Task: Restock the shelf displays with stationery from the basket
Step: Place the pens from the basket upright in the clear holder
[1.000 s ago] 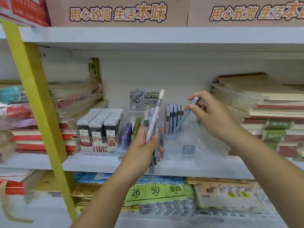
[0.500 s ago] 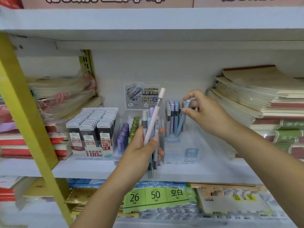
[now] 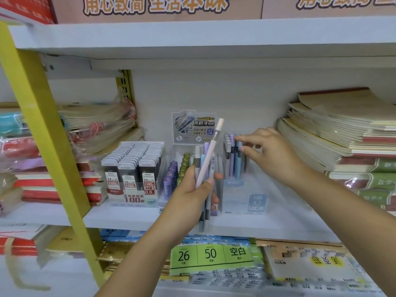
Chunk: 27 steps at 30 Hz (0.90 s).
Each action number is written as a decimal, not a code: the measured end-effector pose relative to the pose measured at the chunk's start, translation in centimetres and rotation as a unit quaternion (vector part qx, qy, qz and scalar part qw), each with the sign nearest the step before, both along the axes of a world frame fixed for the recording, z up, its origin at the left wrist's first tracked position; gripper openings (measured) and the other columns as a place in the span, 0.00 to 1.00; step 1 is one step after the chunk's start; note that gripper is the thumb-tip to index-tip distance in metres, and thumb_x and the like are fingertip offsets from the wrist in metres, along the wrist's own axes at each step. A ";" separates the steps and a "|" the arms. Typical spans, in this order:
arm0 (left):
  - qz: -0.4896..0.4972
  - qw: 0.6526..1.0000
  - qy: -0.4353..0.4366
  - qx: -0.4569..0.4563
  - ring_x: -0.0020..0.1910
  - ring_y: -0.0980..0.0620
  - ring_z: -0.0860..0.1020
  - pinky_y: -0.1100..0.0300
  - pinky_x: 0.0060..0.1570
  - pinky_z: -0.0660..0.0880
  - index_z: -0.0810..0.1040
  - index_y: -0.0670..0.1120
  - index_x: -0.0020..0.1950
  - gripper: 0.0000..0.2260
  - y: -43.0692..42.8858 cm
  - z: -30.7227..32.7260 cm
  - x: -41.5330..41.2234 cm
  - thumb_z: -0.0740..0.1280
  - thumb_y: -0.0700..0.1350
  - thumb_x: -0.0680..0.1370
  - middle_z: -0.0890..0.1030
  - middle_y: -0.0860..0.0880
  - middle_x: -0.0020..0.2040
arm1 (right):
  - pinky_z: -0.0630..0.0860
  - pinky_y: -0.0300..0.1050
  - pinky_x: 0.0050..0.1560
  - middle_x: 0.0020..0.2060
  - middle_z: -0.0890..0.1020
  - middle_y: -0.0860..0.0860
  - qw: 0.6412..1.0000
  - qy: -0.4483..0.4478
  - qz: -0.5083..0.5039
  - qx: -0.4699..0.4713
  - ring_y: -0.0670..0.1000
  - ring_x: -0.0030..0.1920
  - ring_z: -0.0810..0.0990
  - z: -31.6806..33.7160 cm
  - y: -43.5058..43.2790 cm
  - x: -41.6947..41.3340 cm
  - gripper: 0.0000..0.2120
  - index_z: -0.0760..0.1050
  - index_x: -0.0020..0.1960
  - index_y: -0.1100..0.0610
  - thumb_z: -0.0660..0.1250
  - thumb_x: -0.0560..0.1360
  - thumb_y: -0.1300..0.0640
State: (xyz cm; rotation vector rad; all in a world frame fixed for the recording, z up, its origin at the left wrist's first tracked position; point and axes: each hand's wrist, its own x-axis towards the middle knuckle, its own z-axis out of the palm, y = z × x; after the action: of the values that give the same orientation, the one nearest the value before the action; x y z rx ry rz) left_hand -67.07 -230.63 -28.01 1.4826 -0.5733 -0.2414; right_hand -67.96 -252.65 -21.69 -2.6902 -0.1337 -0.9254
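We see the main risk in our left hand [image 3: 194,190]: it wraps a loose bundle of pencils [image 3: 204,168], and the pale pink one sticks up well above the rest at a slant, so a slack grip could let it slide out and drop onto the shelf [image 3: 128,217] or knock the purple and green packs just beside it. Our right hand [image 3: 271,154] is at the clear display holder [image 3: 242,196], its fingers spread and loose, fingertips touching the tops of the pencils already standing in the back of it; we judge it holds nothing. A careless nudge there could tip those upright pencils sideways, since the front of the holder looks mostly unfilled and gives them room to lean. The holder is transparent and light-looking, so pushing a new pencil in hard may shove it back toward the wall. The bundle itself is slim pastel barrels, grey, blue, lilac and pink, with a barcode sticker on one. The boxes of lead refills [image 3: 132,166] stand to the left, stacked notebooks [image 3: 342,136] to the right. No basket is in view.
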 end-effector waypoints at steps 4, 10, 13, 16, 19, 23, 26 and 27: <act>-0.016 1.000 -0.006 0.005 0.37 0.54 0.77 0.52 0.43 0.81 0.78 0.52 0.50 0.08 0.2 0.1 0.0 0.61 0.45 0.84 0.78 0.49 0.38 | 0.64 0.35 0.48 0.44 0.78 0.44 0.997 -0.072 -0.012 0.039 0.48 0.51 0.72 0.5 0.7 -0.7 0.16 0.76 0.66 0.51 0.64 0.79 0.56; -0.025 0.998 -0.042 0.037 0.36 0.55 0.77 0.45 0.50 0.82 0.75 0.51 0.53 0.05 0.1 0.4 -0.3 0.61 0.43 0.84 0.80 0.51 0.43 | 0.75 0.36 0.37 0.43 0.86 0.46 0.884 0.037 0.201 0.420 0.44 0.39 0.81 1.9 4.0 -2.3 0.13 0.75 0.60 0.44 0.69 0.76 0.53; -0.021 0.994 -0.074 0.072 0.36 0.56 0.76 0.49 0.50 0.82 0.74 0.51 0.54 0.04 0.1 0.5 -0.5 0.61 0.45 0.84 0.79 0.51 0.41 | 0.74 0.39 0.37 0.43 0.86 0.49 0.874 0.020 0.203 0.441 0.47 0.39 0.82 1.8 4.6 -2.5 0.11 0.77 0.56 0.48 0.70 0.75 0.57; -0.011 0.995 -0.072 0.069 0.34 0.58 0.75 0.58 0.42 0.81 0.75 0.50 0.52 0.04 0.3 0.7 -0.6 0.61 0.44 0.84 0.78 0.49 0.40 | 0.74 0.37 0.32 0.40 0.86 0.51 0.853 -0.047 0.207 0.478 0.47 0.34 0.82 2.4 4.2 -2.9 0.07 0.76 0.53 0.53 0.67 0.77 0.62; -0.006 0.999 -0.021 0.024 0.33 0.55 0.74 0.53 0.43 0.83 0.74 0.45 0.53 0.04 0.4 0.9 -0.6 0.60 0.40 0.84 0.77 0.46 0.42 | 0.75 0.36 0.30 0.38 0.86 0.50 0.850 -0.175 0.169 0.467 0.47 0.34 0.82 4.0 2.0 -3.7 0.08 0.72 0.53 0.52 0.65 0.78 0.63; 0.006 1.000 -0.008 -0.006 0.29 0.54 0.73 0.53 0.38 0.83 0.73 0.41 0.54 0.05 0.3 1.1 -0.5 0.60 0.41 0.84 0.75 0.50 0.32 | 0.76 0.35 0.38 0.40 0.84 0.50 0.933 -0.165 0.081 0.310 0.46 0.39 0.83 4.2 -0.2 -3.4 0.07 0.73 0.53 0.51 0.67 0.77 0.60; 0.015 1.000 -0.023 -0.003 0.30 0.54 0.73 0.57 0.36 0.82 0.75 0.43 0.52 0.06 0.2 0.9 -0.5 0.60 0.42 0.84 0.74 0.49 0.31 | 0.74 0.35 0.44 0.40 0.82 0.44 0.982 -0.094 0.010 0.163 0.43 0.42 0.80 2.6 -0.7 -2.3 0.06 0.75 0.53 0.50 0.68 0.77 0.56; 0.018 0.999 -0.031 0.000 0.30 0.54 0.73 0.60 0.34 0.80 0.75 0.44 0.51 0.06 0.1 0.8 -0.5 0.60 0.43 0.84 0.74 0.48 0.31 | 0.71 0.31 0.43 0.39 0.81 0.42 0.987 -0.087 0.000 0.135 0.40 0.42 0.79 2.1 -0.8 -2.1 0.06 0.75 0.53 0.50 0.69 0.77 0.56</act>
State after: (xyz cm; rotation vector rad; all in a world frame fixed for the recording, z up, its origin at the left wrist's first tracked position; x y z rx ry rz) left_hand -67.55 -230.53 -27.18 1.5032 -0.5953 -0.1679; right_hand -70.05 -253.45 -19.60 -2.3609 -0.0414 -1.0915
